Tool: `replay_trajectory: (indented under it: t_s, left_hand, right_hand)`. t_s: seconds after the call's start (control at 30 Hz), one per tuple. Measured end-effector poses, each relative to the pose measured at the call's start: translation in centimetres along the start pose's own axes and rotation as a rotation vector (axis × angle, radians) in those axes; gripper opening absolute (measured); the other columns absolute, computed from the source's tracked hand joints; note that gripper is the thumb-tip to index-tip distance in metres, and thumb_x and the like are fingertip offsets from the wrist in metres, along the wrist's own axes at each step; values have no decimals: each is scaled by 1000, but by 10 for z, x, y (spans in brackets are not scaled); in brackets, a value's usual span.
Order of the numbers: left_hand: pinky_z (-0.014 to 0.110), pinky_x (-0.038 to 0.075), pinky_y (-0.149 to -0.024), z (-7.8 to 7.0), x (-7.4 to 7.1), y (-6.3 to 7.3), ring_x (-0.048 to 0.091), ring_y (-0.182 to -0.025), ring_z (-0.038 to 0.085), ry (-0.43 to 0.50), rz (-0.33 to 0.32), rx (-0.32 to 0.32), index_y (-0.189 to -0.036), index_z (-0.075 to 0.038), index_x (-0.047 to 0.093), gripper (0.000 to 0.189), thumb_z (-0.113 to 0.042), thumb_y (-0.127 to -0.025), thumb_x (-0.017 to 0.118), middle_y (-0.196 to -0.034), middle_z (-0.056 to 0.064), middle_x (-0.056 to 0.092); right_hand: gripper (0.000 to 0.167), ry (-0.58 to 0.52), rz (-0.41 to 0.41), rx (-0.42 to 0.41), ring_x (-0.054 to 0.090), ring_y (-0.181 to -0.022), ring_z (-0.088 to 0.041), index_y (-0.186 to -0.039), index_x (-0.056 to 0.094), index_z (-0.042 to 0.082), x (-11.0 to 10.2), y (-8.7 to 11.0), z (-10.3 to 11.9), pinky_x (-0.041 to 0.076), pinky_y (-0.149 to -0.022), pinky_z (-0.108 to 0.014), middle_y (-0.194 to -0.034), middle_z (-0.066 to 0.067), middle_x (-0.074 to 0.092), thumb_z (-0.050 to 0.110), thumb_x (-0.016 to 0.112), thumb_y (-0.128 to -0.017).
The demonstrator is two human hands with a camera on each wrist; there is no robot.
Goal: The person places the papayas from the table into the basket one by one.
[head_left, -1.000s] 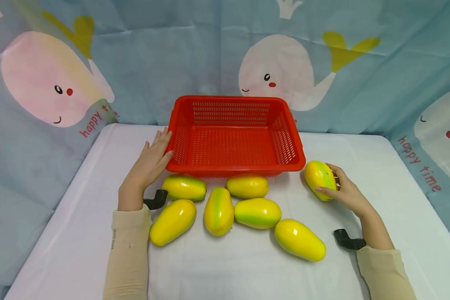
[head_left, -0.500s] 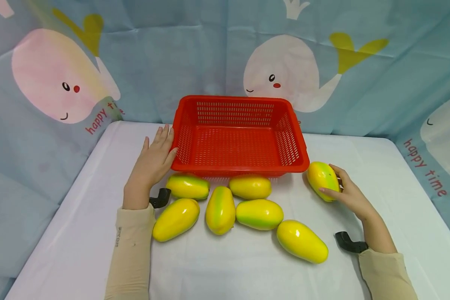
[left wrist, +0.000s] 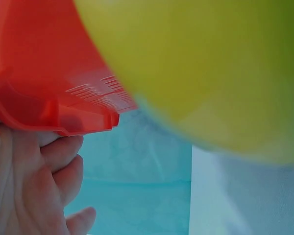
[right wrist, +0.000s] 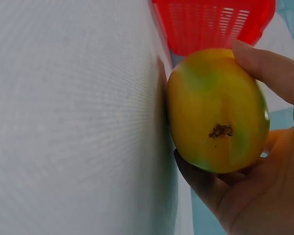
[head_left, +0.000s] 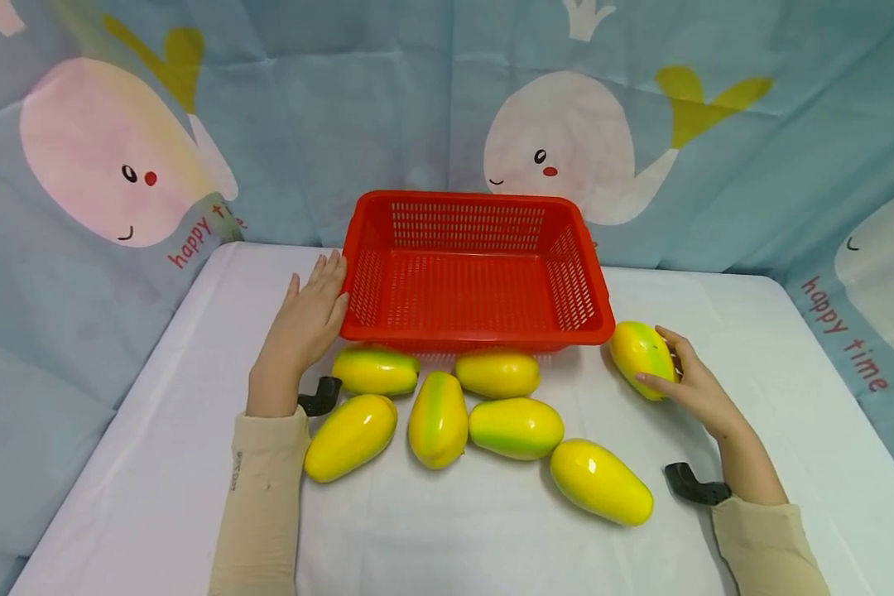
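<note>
My right hand (head_left: 693,381) grips a yellow papaya with green streaks (head_left: 641,358) at the right of the red basket. In the right wrist view the thumb lies on one side of this papaya (right wrist: 218,112) and the fingers wrap the other; it is right at the white cloth. With fairly straight fingers, my left hand (head_left: 305,319) touches the left rim of the red plastic basket (head_left: 477,338). The left wrist view shows its fingertips at the basket's edge (left wrist: 63,131), with a blurred papaya (left wrist: 210,73) close to the camera.
Several more papayas lie in front of the basket, among them one by the left sleeve (head_left: 352,439) and one at the right front (head_left: 602,482). A white cloth (head_left: 462,538) covers the table. Behind it hangs a blue whale-print curtain (head_left: 343,124).
The head view has shifted slightly, so everything appears a little further right than a second ago. Both hands keep their places on the basket and the papaya.
</note>
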State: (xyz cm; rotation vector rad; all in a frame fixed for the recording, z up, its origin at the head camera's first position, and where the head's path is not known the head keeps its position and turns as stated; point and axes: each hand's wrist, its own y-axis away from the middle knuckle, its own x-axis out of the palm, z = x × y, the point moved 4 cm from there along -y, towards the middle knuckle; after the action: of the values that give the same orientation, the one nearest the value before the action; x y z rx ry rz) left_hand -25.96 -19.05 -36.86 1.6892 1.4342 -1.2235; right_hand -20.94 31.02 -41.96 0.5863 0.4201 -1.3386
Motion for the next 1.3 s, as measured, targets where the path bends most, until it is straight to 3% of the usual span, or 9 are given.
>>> replay_trajectory:
  t_s: [0.37,0.47,0.57,0.63,0.9,1.1,1.3]
  left_hand:
    - [55,1,-112,0,-2,2,5,-144,26,-18,-9,29,-150,-2,17,55,-26,-102,31,-157,11,13]
    - [56,0,-112,1,-3,2,5,-144,26,-32,-10,36,-150,-1,17,55,-25,-102,31,-156,11,13]
    - [56,1,-111,1,-2,2,6,-144,26,-34,-11,36,-150,-1,17,55,-25,-102,33,-156,11,14]
    - [56,2,-112,1,-1,1,6,-144,26,-31,-12,35,-150,-1,18,56,-25,-102,34,-156,11,14]
    - [55,0,-112,1,0,0,6,-144,25,-24,-6,13,-150,-2,17,56,-26,-102,34,-156,10,14]
    - [55,-1,-112,1,-2,0,6,-144,25,-41,-10,17,-150,-1,17,56,-25,-102,34,-156,11,15]
    - [56,1,-112,0,-1,0,6,-144,26,-34,-11,20,-150,-1,17,56,-25,-102,34,-156,11,15]
  right_hand:
    - [82,48,-81,-30,30,-121,-47,-151,9,7,-10,5,16,34,-94,-64,-146,-28,22,30,61,-92]
    - [81,84,-98,-45,34,-118,-45,-151,9,7,-17,6,26,46,-90,-41,-145,-27,24,28,61,-92]
    - [80,105,-109,-66,36,-115,-42,-151,10,8,-24,6,35,42,-76,-15,-144,-26,26,26,60,-92]
    - [79,105,-114,-73,37,-114,-40,-151,10,9,-27,5,42,39,-72,-8,-143,-25,26,25,61,-92]
    - [78,125,-147,-133,40,-104,-24,-151,15,13,-32,0,68,41,-72,-9,-141,-19,30,21,63,-91]
    - [80,137,-160,-174,41,-106,-27,-151,17,14,-34,-5,89,41,-71,-10,-141,-17,31,20,66,-89]
    - [78,134,-138,-242,42,-103,-19,-150,22,15,-28,-15,111,43,-72,-10,-139,-14,35,17,68,-87]
